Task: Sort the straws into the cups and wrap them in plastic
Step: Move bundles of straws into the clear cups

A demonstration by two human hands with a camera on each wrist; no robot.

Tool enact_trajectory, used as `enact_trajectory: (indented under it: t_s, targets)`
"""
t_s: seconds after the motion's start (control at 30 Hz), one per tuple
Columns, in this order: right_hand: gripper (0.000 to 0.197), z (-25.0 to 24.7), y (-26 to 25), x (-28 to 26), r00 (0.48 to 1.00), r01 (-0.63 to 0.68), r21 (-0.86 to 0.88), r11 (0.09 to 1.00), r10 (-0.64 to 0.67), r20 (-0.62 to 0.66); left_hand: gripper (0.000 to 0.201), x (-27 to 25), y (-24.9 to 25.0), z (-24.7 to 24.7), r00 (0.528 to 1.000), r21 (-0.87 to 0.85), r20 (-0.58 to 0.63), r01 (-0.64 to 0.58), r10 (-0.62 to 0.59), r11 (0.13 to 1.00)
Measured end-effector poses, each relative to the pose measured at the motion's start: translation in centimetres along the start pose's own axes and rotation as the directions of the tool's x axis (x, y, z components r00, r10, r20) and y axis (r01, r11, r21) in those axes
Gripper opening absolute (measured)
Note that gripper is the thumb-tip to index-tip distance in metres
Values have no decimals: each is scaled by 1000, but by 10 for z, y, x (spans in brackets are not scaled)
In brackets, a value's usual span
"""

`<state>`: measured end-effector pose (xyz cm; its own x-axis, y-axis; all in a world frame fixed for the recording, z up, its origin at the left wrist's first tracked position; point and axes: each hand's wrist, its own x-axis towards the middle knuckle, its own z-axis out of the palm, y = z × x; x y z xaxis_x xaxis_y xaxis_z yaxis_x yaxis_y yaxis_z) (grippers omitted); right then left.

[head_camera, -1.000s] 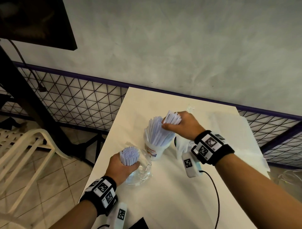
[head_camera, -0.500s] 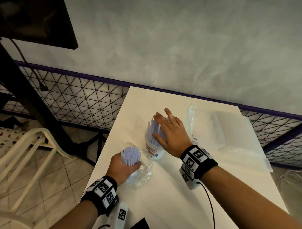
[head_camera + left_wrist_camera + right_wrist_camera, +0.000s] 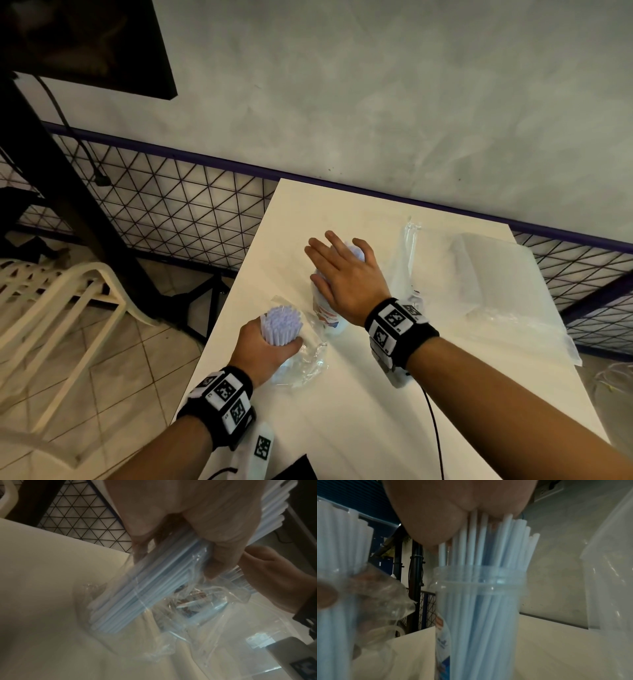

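Light, bendy straws squeezed tight in left hand; flat open right hand pressing cup straws; best grabbed mid-bunch.

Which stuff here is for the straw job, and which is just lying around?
For the job:
- cup of straws
- straw bundle
- clear wrapping
- plastic bags

Just around:
- white chair
- wire fence
- black cable

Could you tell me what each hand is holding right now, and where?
The left hand grips a bundle of straws around its middle. The right hand holds nothing; it lies flat on the straws in the cup.
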<state>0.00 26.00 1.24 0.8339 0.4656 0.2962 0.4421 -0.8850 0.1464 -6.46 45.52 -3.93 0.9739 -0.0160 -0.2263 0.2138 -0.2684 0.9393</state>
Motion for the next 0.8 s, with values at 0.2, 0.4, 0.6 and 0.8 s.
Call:
enact_trajectory:
  t_s: [0.2, 0.4, 0.6, 0.8]
  targets:
    - [45, 1, 5, -2, 1000, -13, -33, 999, 12, -6, 20, 2, -2, 0, 1000, 6, 2, 6, -6, 1000]
    - [16, 3, 12, 5, 978, -102, 54, 993, 110, -176, 21, 1, -2, 0, 1000, -5, -4, 1, -1, 1000]
    - [13, -9, 11, 3, 961, -103, 205, 973, 151, -233, 21, 3, -4, 0, 1000, -17, 0, -9, 9, 1000]
    - [49, -49, -24, -15, 978, -80, 742, 665, -93, 189, 23, 4, -9, 1, 999, -105, 22, -21, 24, 994]
